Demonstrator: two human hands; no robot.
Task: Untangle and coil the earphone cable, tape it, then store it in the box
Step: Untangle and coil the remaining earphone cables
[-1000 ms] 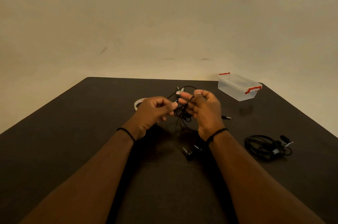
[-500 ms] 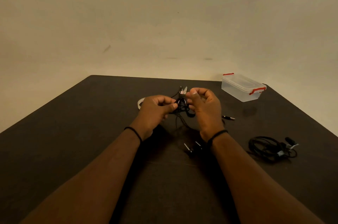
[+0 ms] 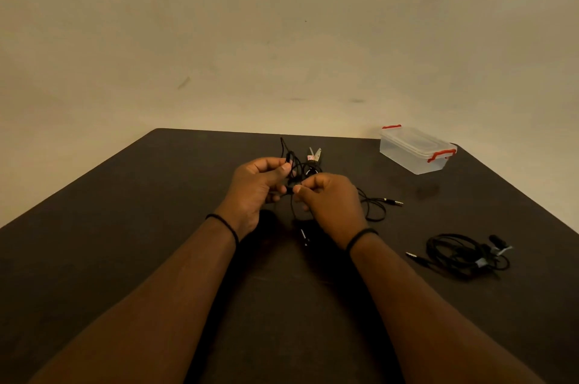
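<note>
Both your left hand (image 3: 255, 184) and right hand (image 3: 327, 200) pinch the tangled thin black earphone cable (image 3: 296, 170); pulling apart hard risks tightening the knot.

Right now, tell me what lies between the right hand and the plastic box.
In the head view, only the earphone cable's loose end with its jack plug, then bare table.

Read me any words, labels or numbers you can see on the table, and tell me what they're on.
No text can be read.
Scissors: a small red and white label near the blades, too small and blurred to read.
Clear box: no print visible.
Earphone cable and the coiled cable: no markings visible.
</note>
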